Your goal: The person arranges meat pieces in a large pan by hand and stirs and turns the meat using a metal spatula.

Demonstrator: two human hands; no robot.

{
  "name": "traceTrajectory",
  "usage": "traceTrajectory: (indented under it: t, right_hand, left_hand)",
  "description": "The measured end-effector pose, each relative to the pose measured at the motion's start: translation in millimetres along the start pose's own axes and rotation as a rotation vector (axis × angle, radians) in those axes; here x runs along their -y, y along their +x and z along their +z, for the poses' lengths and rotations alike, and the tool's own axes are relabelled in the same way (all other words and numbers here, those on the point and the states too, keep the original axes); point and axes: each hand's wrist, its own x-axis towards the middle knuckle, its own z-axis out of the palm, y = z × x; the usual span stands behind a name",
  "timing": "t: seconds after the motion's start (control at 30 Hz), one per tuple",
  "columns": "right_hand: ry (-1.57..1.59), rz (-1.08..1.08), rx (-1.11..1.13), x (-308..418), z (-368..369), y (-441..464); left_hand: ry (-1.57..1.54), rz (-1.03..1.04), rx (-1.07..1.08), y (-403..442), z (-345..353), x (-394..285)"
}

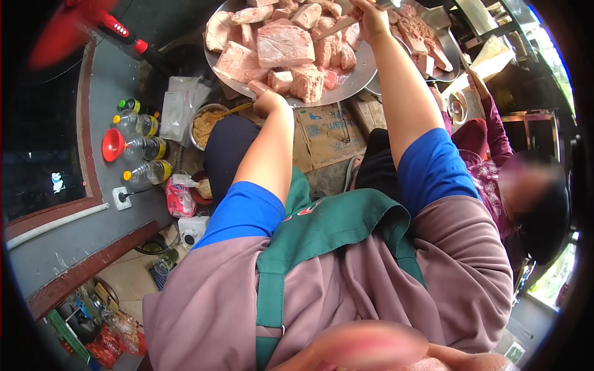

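Observation:
Chunks of pale pink raw meat, some with flat block-like sides, fill a wide metal pan. At the pan's near rim, my left hand is closed around a small piece of meat; the fingers are partly hidden. My right hand grips a long flat-bladed tool at the far right of the same pan. Its blade slants left over the meat, and its exact kind is unclear.
A second pan holds more meat. Beside my left leg stand a bowl of pale mash and several plastic bottles. Flattened cardboard lies below the pan. Another person sits at right; a red fan is upper left.

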Motion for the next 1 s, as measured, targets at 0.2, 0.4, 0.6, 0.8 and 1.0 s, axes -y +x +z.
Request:
traceTrajectory:
  t: [0.2,0.4,0.6,0.8,1.0]
  right_hand:
    - [0.087,0.051,0.009,33.0,-27.4,-65.0]
    - [0.133,0.033,-0.054,52.7,-52.0,-101.1]
    - [0.179,-0.106,-0.243,84.2,-62.7,-119.0]
    - [0.24,-0.437,-0.27,172.3,-20.9,-129.9]
    - [-0.363,-0.583,-0.27,142.5,16.7,-135.9]
  left_hand:
    - [0.168,-0.031,-0.069,-20.0,-11.2,-15.3]
    - [0.192,-0.044,-0.002,-4.5,-6.6,-5.6]
    - [0.034,-0.043,0.065,30.1,4.0,11.5]
    - [-0.085,-0.103,0.239,7.2,-12.4,-4.1]
    - [-0.244,-0.073,0.221,-9.7,-31.9,-31.6]
